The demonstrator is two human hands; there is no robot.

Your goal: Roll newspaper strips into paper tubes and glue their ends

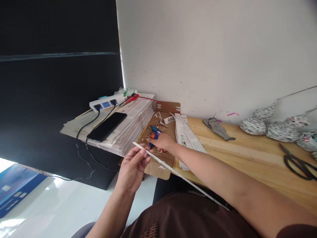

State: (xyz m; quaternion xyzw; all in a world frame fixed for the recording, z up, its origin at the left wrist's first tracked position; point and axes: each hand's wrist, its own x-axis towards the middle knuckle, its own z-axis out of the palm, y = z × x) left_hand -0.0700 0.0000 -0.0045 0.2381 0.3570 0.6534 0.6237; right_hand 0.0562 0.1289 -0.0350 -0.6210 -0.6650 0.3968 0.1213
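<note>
My left hand pinches a long, thin rolled paper stick close to its upper end. The stick slants down to the right, under my right forearm, towards my lap. Beyond it, my right hand is wrapped round the handle of a blue and orange glue gun over the brown cardboard. Paper scraps lie on the cardboard behind the gun. Flat newspaper strips rest just right of my right hand.
On the left, a newspaper stack bears a black phone and a power strip with hanging cables. Along the wooden table are a grey cloth item, woven paper shapes and black scissors.
</note>
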